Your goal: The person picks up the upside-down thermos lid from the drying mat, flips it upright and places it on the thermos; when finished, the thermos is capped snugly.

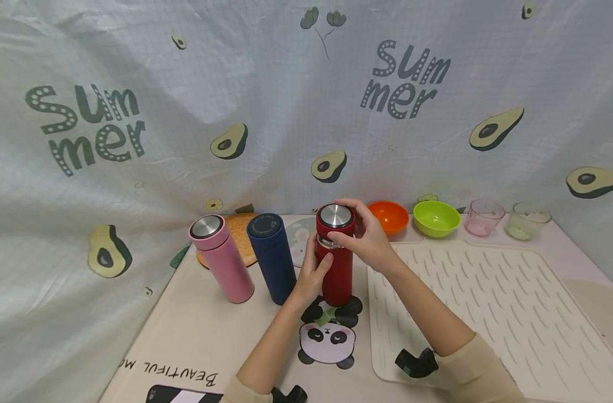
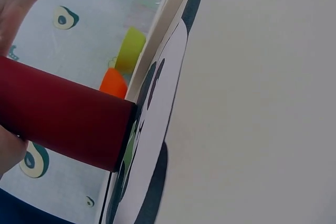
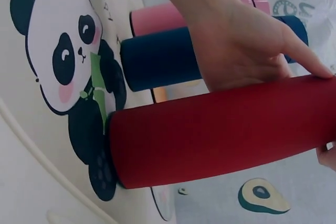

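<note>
A red thermos [image 1: 337,277] stands upright on the table, over a printed panda. My left hand [image 1: 311,274] grips its body from the left, just under the neck. With fingers and thumb, my right hand [image 1: 364,238] holds the red lid [image 1: 335,218], which has a silver top. A band of shiny metal neck shows between lid and body. In the right wrist view the left hand [image 3: 241,51] lies along the side of the red body [image 3: 220,135]. The left wrist view shows the thermos base [image 2: 118,137] at the table surface.
Left of the red thermos stand a blue thermos [image 1: 273,263] and a pink thermos [image 1: 223,266]. Behind are an orange bowl [image 1: 389,217], a green bowl [image 1: 437,218] and two glass cups, one pink [image 1: 483,218]. A ridged cream mat [image 1: 467,302] covers the right side.
</note>
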`<state>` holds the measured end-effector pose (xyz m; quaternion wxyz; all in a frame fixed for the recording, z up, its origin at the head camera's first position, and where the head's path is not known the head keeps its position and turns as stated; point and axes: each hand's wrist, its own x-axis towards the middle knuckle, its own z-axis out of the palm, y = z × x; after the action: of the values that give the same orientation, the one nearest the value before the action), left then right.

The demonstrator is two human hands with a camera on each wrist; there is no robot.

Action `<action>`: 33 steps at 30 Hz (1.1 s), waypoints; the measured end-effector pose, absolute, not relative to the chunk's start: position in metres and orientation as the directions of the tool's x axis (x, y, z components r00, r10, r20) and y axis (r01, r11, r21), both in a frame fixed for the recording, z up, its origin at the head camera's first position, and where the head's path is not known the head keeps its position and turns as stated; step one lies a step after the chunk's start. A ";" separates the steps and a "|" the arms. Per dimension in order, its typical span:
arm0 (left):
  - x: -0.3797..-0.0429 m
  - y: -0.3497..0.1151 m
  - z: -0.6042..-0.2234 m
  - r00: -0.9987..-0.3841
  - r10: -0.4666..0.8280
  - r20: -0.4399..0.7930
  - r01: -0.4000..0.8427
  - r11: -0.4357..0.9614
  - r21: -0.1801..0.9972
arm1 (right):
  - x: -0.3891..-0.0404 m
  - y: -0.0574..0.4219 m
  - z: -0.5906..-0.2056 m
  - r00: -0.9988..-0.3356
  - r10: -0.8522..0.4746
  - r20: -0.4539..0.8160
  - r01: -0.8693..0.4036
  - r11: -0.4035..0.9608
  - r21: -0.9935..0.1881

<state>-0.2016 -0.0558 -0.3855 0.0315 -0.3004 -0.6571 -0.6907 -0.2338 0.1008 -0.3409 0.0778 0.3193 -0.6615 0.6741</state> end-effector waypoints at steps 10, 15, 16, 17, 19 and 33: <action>-0.202 -0.057 -0.386 -0.807 0.364 0.464 0.445 -0.142 0.884 | -0.231 0.094 -0.345 -0.781 -0.293 0.551 -0.504 -0.225 -0.834; -0.204 -0.057 -0.386 -0.805 0.374 0.460 0.440 -0.143 0.886 | -0.230 0.092 -0.345 -0.793 -0.269 0.546 -0.506 -0.209 -0.837; -0.204 -0.057 -0.386 -0.804 0.375 0.461 0.440 -0.147 0.886 | -0.230 0.092 -0.345 -0.793 -0.268 0.546 -0.507 -0.205 -0.837; -0.204 -0.057 -0.386 -0.803 0.377 0.462 0.440 -0.149 0.886 | -0.231 0.092 -0.345 -0.794 -0.271 0.544 -0.506 -0.202 -0.839; -0.204 -0.058 -0.387 -0.801 0.379 0.464 0.441 -0.153 0.884 | -0.230 0.092 -0.346 -0.796 -0.284 0.534 -0.506 -0.173 -0.845; -0.204 -0.057 -0.388 -0.791 0.383 0.476 0.449 -0.166 0.878 | -0.231 0.096 -0.346 -0.824 -0.330 0.460 -0.480 -0.023 -0.877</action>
<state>-0.2043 -0.0572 -0.3882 0.0236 -0.3222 -0.6454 -0.6921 -0.2310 0.0963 -0.3460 0.0577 0.2908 -0.6967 0.6533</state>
